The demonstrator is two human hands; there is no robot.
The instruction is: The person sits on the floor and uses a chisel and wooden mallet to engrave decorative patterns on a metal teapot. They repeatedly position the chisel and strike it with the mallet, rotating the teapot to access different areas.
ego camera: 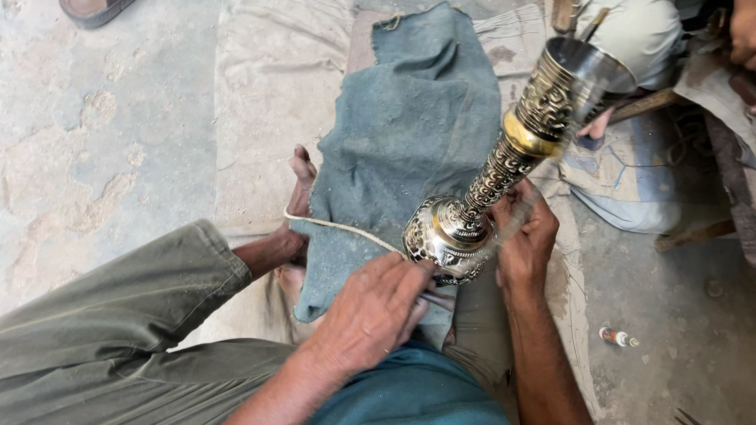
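- Ornate metal vessel (504,165): a tall, embossed silver-coloured piece with a bulbous base, a slender patterned stem, a gold-coloured band and a flared open top; it tilts up and to the right, its base resting over the person's lap.
- Left hand (370,315): lies just below and left of the bulbous base, fingers curled together, their tips pressed against the lower side of the base.
- Right hand (526,236): sits immediately right of the base, fingers bent round the foot of the stem; its exact grip is partly blurred.
- Cord (342,228): a pale string running from the base leftwards to the person's foot (299,189).
- Blue-grey cloth (409,134): spread beneath the vessel, over the leg and pale floor sheet (260,102).
- Small bottle (617,338): lies on the floor, well apart to the right.
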